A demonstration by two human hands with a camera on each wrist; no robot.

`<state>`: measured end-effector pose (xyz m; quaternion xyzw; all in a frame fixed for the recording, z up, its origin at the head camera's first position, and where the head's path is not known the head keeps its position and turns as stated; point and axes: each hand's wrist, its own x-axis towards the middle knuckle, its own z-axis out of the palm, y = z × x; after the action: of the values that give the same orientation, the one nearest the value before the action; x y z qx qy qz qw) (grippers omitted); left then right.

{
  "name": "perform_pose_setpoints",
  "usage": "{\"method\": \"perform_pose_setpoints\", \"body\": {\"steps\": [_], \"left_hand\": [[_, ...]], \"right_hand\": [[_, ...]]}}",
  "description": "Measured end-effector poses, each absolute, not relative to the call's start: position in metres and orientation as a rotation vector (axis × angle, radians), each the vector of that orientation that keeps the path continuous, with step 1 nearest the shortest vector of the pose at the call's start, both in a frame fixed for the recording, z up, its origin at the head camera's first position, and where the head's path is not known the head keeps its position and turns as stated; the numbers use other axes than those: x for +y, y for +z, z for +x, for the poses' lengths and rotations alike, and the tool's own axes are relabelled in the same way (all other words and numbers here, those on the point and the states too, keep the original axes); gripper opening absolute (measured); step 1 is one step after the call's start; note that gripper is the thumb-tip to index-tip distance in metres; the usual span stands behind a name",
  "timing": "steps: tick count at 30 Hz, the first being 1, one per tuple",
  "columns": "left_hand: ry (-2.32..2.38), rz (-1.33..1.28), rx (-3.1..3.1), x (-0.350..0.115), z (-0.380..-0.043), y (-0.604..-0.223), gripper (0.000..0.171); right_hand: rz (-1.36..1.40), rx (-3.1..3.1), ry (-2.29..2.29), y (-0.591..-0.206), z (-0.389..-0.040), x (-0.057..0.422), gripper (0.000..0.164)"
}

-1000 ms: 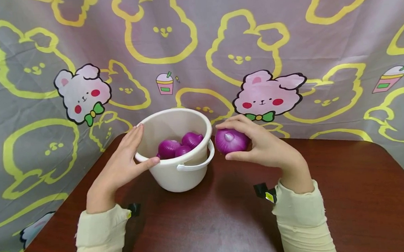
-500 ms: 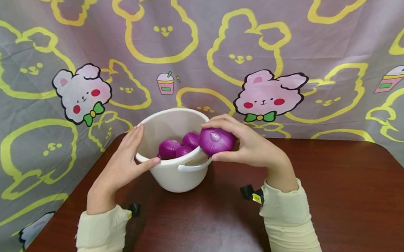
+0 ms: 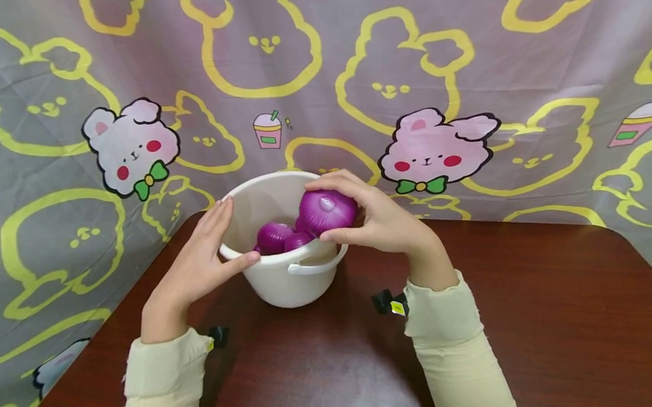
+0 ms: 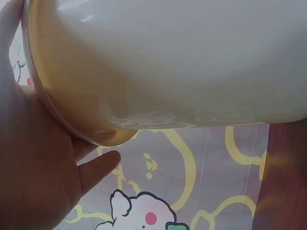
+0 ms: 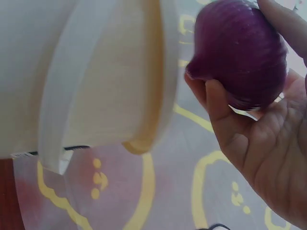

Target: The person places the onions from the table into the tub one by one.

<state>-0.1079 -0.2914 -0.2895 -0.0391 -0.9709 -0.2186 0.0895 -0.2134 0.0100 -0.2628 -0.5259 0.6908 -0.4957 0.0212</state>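
In the head view, a cream bucket [image 3: 292,286] stands upright on the table, holding several purple onions [image 3: 274,238]. My left hand [image 3: 203,254] spans the left part of its rim, thumb at the front and fingers along the side. The left wrist view shows that hand [image 4: 38,158] against the rim, beside the bucket's smooth wall [image 4: 182,62]. Between the thumb and fingers of my right hand [image 3: 383,218] is another purple onion [image 3: 328,211], over the right side of the rim. In the right wrist view this onion [image 5: 240,52] is just beyond the rim [image 5: 165,72].
A white handle [image 3: 319,268] hangs at the bucket's front right. The dark brown table [image 3: 562,301] extends to the right and toward the front. Behind it hangs a grey-pink curtain [image 3: 321,116] with cartoon rabbits, close to the table's back edge.
My right hand has carried its onion leftward, from beside the bucket to over its rim. The left hand has stayed on the rim, and the bucket has kept its place.
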Motion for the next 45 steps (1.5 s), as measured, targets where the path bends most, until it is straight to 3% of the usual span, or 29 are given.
{"method": "perform_pose_setpoints", "body": {"steps": [18,26,36,45], "left_hand": [[-0.665,-0.141,-2.896,-0.284,-0.116,-0.294,0.103],[-0.669,-0.166,-2.891,-0.285,-0.118,-0.293,0.103],[-0.683,-0.214,-2.866,-0.291,-0.125,-0.292,0.101],[-0.702,-0.278,-2.753,-0.330,-0.103,-0.277,0.069]], "right_hand": [[-1.518,2.215,-1.519,-0.276,-0.239,-0.020,0.065],[-1.504,2.253,-1.512,-0.279,-0.239,-0.012,0.058],[-1.624,2.503,-1.344,-0.270,-0.237,0.040,0.056],[-1.279,3.041,-0.878,-0.280,-0.220,0.141,0.080]]}}
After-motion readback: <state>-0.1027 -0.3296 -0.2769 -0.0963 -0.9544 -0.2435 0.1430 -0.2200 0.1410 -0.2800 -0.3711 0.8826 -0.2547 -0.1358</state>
